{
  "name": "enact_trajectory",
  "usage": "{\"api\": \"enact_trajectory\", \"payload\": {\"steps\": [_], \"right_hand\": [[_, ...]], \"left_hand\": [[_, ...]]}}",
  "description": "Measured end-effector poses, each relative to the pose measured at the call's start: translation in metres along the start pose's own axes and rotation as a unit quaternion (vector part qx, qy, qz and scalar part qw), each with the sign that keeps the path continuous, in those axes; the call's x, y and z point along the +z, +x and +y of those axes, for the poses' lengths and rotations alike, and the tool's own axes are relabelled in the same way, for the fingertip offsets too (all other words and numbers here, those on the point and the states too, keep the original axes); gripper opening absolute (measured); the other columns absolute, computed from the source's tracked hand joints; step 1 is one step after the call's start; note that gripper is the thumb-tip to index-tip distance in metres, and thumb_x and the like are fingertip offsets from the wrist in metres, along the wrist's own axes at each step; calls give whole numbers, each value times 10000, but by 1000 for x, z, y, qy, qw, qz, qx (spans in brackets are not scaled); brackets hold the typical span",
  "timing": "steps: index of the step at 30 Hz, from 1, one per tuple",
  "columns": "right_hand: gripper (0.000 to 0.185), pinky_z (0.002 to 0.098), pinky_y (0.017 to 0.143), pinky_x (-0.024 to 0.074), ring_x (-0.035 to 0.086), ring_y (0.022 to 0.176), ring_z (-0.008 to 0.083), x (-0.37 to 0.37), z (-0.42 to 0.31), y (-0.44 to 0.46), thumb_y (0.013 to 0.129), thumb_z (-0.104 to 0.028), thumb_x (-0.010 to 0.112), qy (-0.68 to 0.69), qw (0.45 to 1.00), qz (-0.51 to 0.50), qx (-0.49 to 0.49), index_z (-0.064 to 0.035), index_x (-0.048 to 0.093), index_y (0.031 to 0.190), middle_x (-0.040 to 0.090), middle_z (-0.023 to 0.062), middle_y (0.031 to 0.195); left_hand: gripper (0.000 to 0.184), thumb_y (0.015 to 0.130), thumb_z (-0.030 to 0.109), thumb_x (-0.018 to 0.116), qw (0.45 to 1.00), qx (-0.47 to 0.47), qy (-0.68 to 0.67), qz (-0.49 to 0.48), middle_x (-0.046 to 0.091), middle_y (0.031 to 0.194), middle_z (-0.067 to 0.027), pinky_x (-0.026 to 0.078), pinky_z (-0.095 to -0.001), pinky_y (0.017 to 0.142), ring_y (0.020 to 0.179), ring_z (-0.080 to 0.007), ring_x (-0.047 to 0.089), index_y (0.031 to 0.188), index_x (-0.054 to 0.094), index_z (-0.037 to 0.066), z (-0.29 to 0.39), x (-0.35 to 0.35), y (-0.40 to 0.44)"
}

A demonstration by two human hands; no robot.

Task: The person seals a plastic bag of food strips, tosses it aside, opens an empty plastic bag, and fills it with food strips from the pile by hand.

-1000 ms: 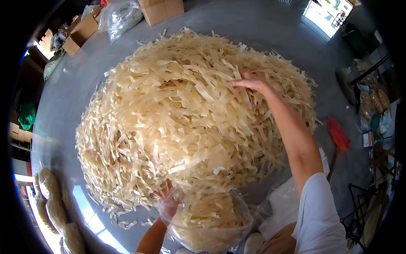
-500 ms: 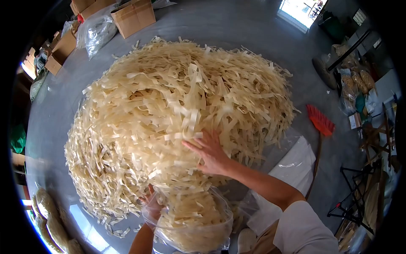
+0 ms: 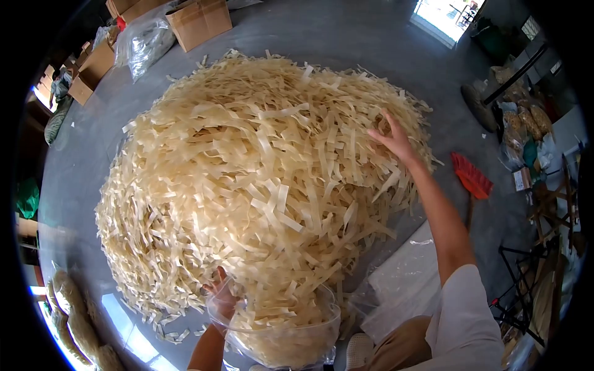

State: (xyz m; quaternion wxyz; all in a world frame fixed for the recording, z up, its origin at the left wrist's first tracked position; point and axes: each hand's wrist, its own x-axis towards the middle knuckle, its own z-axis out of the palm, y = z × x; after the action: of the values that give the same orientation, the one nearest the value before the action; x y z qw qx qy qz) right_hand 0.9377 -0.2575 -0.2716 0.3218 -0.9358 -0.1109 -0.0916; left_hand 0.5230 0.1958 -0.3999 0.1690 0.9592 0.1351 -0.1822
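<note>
Heap [image 3: 204,167]: pale-tan flat strips [image 3: 286,113] on grey floor [image 3: 69,185], more inside clear plastic bag [image 3: 278,347].
Right hand [image 3: 398,142]: bare, grip released, over heap.
Left hand [image 3: 224,298]: bare, touching bag; grip, I can't tell.

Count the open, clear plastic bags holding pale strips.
1: the open, clear plastic bag at bottom centre, at the near edge of the large heap of flat, pale strips. Others may be hidden.
</note>
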Motion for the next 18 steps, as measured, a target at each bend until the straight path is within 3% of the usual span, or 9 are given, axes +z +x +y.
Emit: {"api": "enact_trajectory", "payload": {"steps": [2, 3, 5, 8, 9, 14, 17, 18], "right_hand": [[922, 430, 1042, 291, 250, 1316, 285, 19, 25, 19, 673, -622, 640, 86, 960, -105, 247, -142, 298, 1382, 200, 134, 1449], [922, 430, 1042, 291, 250, 1316, 285, 25, 10, 18, 673, -622, 640, 88, 959, -106, 247, -142, 298, 1382, 200, 134, 1449], [984, 426, 1088, 185, 227, 1326, 300, 31, -45, 14, 651, -647, 619, -21, 947, -211, 243, -61, 289, 1369, 207, 153, 1445], [1020, 426, 1090, 182, 210, 1332, 302, 26, -66, 22, 657, -658, 604, -1, 939, -307, 156, -65, 221, 1392, 193, 145, 1452], [1035, 433, 1064, 252, 278, 1299, 318, 29, -65, 33, 631, -733, 552, -42, 941, -300, 149, -153, 201, 1412, 292, 144, 1411], [955, 400, 1028, 313, 338, 1268, 300, 59, -44, 41, 681, -683, 537, -56, 936, -284, 199, -163, 209, 1411, 326, 142, 1396], [946, 377, 1021, 320, 354, 1258, 302, 50, -52, 35, 717, -648, 534, -52, 939, -292, 177, -95, 198, 1408, 340, 164, 1383], [946, 377, 1021, 320, 354, 1258, 302, 52, -49, 32, 717, -648, 534, -53, 937, -295, 178, -95, 198, 1408, 340, 164, 1383]], "left_hand": [[806, 543, 256, 776, 1000, 0, 2, 5, 137, 1470, -135, -33, -676, 986, 1328, -426, 64, 1270, 448, 141, -2, 1, 0], [806, 543, 255, 776, 1000, 0, 3, 6, 137, 1471, -134, -30, -677, 986, 1327, -426, 66, 1270, 448, 142, -3, 2, 0], [806, 542, 255, 776, 1000, 0, 1, 8, 136, 1471, -134, -25, -678, 985, 1326, -426, 70, 1269, 449, 142, -2, 3, 1], [806, 540, 254, 776, 1000, -1, 2, 11, 135, 1471, -134, -17, -680, 985, 1325, -427, 77, 1268, 450, 144, 0, 5, 4], [806, 539, 253, 776, 1000, 1, 1, 11, 135, 1471, -134, -15, -681, 985, 1325, -427, 79, 1268, 450, 144, 0, 5, 4], [806, 536, 251, 777, 1000, 3, 15, 19, 133, 1472, -133, -2, -685, 984, 1322, -427, 91, 1266, 452, 146, 2, 3, 6], [1149, 345, 384, 833, 987, -1, 150, 58, 90, 1490, -74, 62, -695, 962, 1335, -341, 156, 1365, 319, 258, -27, 41, 15], [1148, 346, 383, 833, 991, -3, 125, 51, 91, 1490, -75, 62, -695, 962, 1335, -342, 157, 1364, 320, 257, -26, 36, 11]]}}
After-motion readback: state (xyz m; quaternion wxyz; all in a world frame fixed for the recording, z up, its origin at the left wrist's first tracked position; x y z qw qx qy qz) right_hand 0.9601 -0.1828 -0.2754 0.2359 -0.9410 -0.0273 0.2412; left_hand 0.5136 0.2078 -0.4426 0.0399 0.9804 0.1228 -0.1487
